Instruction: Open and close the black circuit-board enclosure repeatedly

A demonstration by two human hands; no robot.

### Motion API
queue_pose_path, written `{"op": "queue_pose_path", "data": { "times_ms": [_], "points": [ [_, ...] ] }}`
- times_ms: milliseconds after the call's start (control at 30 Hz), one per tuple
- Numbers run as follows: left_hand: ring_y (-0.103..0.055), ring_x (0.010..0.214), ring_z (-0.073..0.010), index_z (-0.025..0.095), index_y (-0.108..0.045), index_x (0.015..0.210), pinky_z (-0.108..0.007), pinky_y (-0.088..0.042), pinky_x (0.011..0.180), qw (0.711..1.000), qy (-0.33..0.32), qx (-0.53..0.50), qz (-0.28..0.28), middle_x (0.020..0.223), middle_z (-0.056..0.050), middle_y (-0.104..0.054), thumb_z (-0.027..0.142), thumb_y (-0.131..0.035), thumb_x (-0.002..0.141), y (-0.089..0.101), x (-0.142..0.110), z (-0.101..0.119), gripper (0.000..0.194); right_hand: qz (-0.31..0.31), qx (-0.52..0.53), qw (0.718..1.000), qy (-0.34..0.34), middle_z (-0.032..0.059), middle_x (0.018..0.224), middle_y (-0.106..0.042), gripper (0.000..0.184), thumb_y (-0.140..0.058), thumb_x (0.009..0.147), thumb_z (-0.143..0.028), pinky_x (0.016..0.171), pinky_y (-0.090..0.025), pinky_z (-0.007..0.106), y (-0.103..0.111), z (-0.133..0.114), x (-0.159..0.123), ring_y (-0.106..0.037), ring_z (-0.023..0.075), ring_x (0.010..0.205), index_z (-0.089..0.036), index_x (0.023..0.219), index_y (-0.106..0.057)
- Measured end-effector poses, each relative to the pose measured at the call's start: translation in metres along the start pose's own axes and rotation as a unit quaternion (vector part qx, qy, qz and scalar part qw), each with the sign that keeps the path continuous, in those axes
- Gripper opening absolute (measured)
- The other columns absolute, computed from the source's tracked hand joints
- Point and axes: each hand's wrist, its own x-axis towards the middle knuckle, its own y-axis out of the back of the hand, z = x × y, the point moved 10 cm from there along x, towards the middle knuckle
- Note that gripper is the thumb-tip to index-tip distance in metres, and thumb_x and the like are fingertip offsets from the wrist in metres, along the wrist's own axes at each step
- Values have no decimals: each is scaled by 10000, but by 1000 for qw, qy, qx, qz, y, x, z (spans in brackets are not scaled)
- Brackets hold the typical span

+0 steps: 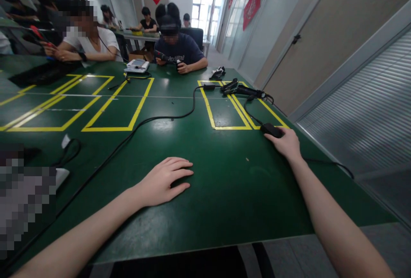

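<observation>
My left hand [163, 179] lies palm down on the green table [224, 184], fingers stretched out and holding nothing. My right hand [285, 143] reaches to the right edge of the table, and its fingers touch a small black power adapter [271, 130] from behind. A black cable [250, 113] runs from the adapter up to a group of black tools [244, 90] inside a yellow taped rectangle [210, 113]. Whether the right fingers grip the adapter or only rest on it is unclear.
A long black cable [135, 128] crosses the table from the left front to the far middle. Yellow taped boxes [105, 109] mark the left half. Two people [176, 47] sit at the far side, with a white device [137, 66] between them. A grey shuttered wall [359, 111] stands on the right.
</observation>
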Motion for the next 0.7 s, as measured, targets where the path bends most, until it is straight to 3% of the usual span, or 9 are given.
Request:
{"op": "queue_pose_path", "data": {
  "times_ms": [100,200,300,400,500,567,633,700],
  "points": [
    [-632,1308,-277,226,-724,1256,-489,-522,1115,1000,0,-1,1,1375,-103,-701,312,-627,1014,0,1,0,275,-2,67,995,-78,129,1023,-726,567,-791,701,-498,756,-573,415,3,8,-3,-716,278,779,-151,1146,-733],
    [-629,1311,-274,224,-727,1248,-483,-516,1122,1000,2,-2,-2,1377,-101,-700,304,-638,1007,-1,1,0,269,7,154,978,-143,57,764,-696,531,-726,768,-541,547,-533,347,5,15,-7,-655,214,518,-145,1121,-736],
    [-627,1310,-274,229,-725,1249,-481,-518,1116,1000,5,-1,-3,1386,-98,-694,309,-638,1007,-2,1,-1,269,13,180,969,-169,3,531,-588,478,-638,849,-532,454,-487,317,4,20,-8,-613,215,428,-125,1075,-742],
    [-624,1313,-271,231,-725,1250,-480,-517,1116,1000,4,-1,-1,1384,-99,-694,312,-627,1014,-2,0,-1,269,5,191,964,-186,2,470,-552,467,-603,884,-493,426,-482,328,-1,26,-5,-592,227,400,-93,1085,-734],
    [-625,1312,-271,227,-727,1250,-482,-518,1116,1000,2,-3,-1,1381,-102,-696,306,-627,1013,-2,0,-1,269,1,214,957,-197,66,604,-651,502,-616,873,-466,405,-490,342,-5,30,-4,-598,224,415,-70,1171,-699],
    [-628,1309,-274,223,-730,1248,-488,-518,1117,1000,3,-2,-2,1378,-104,-698,304,-634,1009,-1,0,-1,270,3,233,953,-195,133,854,-736,578,-665,831,-463,405,-507,345,-5,30,-4,-607,199,441,-105,1285,-645],
    [-631,1307,-276,219,-733,1241,-488,-517,1118,1000,5,-2,-4,1374,-104,-701,300,-641,1004,-1,1,-1,267,4,245,952,-182,183,1141,-722,706,-756,749,-478,415,-522,351,-3,27,-5,-610,173,474,-166,1361,-593],
    [-634,1305,-274,221,-734,1236,-485,-517,1118,1000,5,-4,-2,1373,-102,-702,297,-642,1004,0,1,0,260,2,221,964,-145,200,1281,-668,771,-830,657,-493,458,-538,363,2,19,-5,-630,179,542,-190,1330,-606]
  ]
}}
